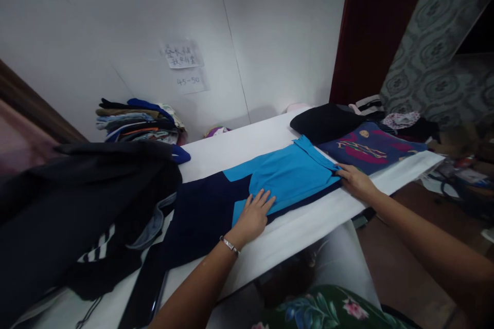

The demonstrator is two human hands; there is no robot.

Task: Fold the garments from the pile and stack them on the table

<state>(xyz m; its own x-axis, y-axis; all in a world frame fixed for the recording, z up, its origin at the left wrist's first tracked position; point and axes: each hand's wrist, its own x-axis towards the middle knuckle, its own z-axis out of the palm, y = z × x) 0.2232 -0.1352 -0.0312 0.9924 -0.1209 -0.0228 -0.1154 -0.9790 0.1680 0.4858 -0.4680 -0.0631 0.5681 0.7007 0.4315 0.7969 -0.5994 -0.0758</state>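
Observation:
A bright blue and navy garment (pixel 289 175) lies spread lengthwise on the white table, with a collar-like band at its right end. My left hand (pixel 254 213), a silver bracelet at its wrist, rests flat with fingers stretched out on the blue cloth near the middle. At the band's near corner, my right hand (pixel 353 182) has its fingers closed on the garment's edge. The navy part (pixel 203 216) reaches left toward a heap of dark clothes.
The dark clothes heap (pixel 92 185) covers the table's left side. Behind it stands a stack of folded clothes (pixel 137 121). A black cushion-like item (pixel 332 121) and a patterned purple cloth (pixel 370 146) lie at the right. The white table (pixel 239 149) backs onto a wall with paper notes (pixel 185 56).

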